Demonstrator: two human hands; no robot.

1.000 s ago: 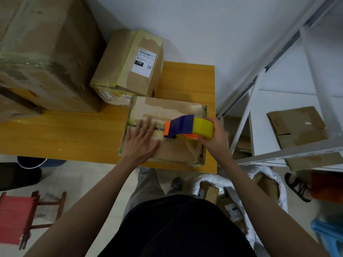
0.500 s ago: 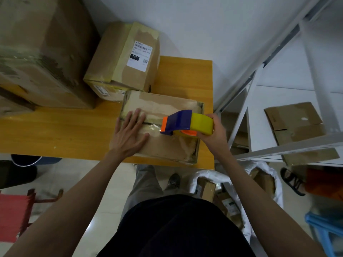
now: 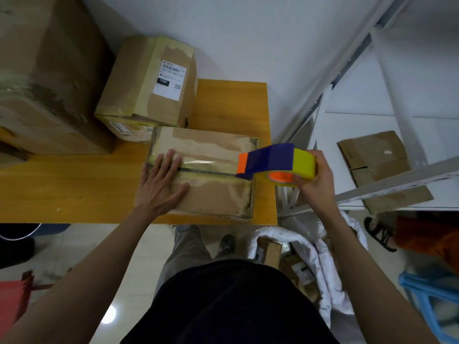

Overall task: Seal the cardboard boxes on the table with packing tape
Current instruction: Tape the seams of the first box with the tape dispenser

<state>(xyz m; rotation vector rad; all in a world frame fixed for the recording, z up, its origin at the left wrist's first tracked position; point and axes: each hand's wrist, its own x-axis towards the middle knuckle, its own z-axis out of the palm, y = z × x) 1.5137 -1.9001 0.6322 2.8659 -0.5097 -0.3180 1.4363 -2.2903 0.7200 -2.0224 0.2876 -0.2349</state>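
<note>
A flat cardboard box [image 3: 218,197] lies at the near right corner of the orange wooden table [image 3: 74,184]. Clear tape runs along its centre seam from left to right. My left hand [image 3: 161,184] presses flat on the box's left end, fingers spread over the tape. My right hand [image 3: 314,180] grips a tape dispenser [image 3: 275,161] with a purple, yellow and orange body. Its orange nose sits at the box's right edge, and the roll hangs past the table edge.
A labelled box [image 3: 151,83] stands behind the flat one, and a large box [image 3: 47,78] fills the table's left. White metal shelving [image 3: 387,189] with cardboard pieces stands at the right. A white bag of parcels [image 3: 320,247], a red stool and a blue stool are on the floor.
My right hand has drawn the dispenser rightward along the seam, from the box's middle to its right edge. My left hand stays pressed on the left end.
</note>
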